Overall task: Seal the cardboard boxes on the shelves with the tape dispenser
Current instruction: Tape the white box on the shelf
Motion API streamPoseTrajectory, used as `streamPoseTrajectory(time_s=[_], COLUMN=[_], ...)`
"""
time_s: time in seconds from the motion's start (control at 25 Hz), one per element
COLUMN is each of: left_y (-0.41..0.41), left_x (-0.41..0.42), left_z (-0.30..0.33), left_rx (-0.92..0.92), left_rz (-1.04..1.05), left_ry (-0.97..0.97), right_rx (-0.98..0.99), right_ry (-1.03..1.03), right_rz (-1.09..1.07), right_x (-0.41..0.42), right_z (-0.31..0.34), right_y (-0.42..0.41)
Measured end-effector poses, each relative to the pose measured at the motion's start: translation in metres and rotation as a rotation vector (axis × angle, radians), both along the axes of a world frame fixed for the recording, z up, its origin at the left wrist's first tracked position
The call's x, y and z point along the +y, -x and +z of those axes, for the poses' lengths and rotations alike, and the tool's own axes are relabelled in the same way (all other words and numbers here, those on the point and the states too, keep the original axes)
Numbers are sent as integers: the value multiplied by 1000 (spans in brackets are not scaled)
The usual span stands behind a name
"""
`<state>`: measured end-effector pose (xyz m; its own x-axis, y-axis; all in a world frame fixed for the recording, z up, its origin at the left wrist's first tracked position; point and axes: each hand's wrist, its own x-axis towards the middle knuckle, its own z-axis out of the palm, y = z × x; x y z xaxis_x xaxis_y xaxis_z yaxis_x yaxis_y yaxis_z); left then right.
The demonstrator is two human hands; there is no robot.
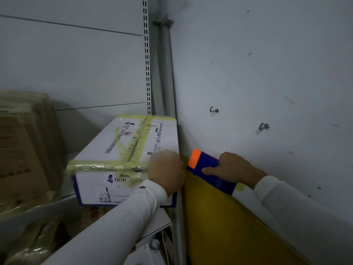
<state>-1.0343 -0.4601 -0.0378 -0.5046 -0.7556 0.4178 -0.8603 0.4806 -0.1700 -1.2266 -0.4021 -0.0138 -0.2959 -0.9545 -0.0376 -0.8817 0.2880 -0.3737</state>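
**Taping round the right corner of the white box**

The person is working on the white printed cardboard box (122, 159), which is sitting on the grey metal shelf (38, 209) with its right end close to the grey wall (267, 73). Yellowish tape is already crossing its top and running along its near top edge. The left hand (166, 172) is pressing over the box's near right corner, fingers curled round the edge, seemingly holding the tape end down. The right hand (234, 169) is gripping the blue tape dispenser with an orange end (209, 171), thumb lying along its side, just right of the box, against the wall above a yellow panel (219, 226).

Judging by this, the step in hand is finishing the strip along the near edge. The next move is probably calling for tension and a clean cut in a cramped gap. A brown taped carton (24, 142) is standing far left.
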Motion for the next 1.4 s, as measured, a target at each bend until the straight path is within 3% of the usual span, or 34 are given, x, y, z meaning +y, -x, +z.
streamPoseTrajectory(time_s=[0.16, 0.36, 0.48, 0.64, 0.76, 0.92, 1.08, 1.24, 1.4], left_y=[-23, -69, -103, -157, -197, -187, -136, -132, -155], left_x=[3, -8, -29, -56, -61, -52, -56, -65, -77], left_z=[0, 5, 10, 23, 26, 22, 21, 23, 22], left_rx=[20, 28, 6, -10, 88, 84, -63, -68, 15], left_rz=[-86, -360, -435, -304, -211, -102, 86, -1, -181], left_ry=[24, 27, -39, -236, -338, -164, -116, -136, -281], right_rx=[-163, -366, -353, -356, -363, -335, -325, -322, -303], right_ry=[80, 152, 138, 131, 119, 92, 121, 139, 127], right_rz=[37, 104, 149, 187, 205, 217, 222, 207, 194], right_x=[11, 25, 26, 26, 27, 25, 24, 33, 35], right_z=[7, 38, 50, 48, 44, 46, 54, 69, 79], right_y=[8, 13, 7, -8, -15, -24, -28, -13, -1])
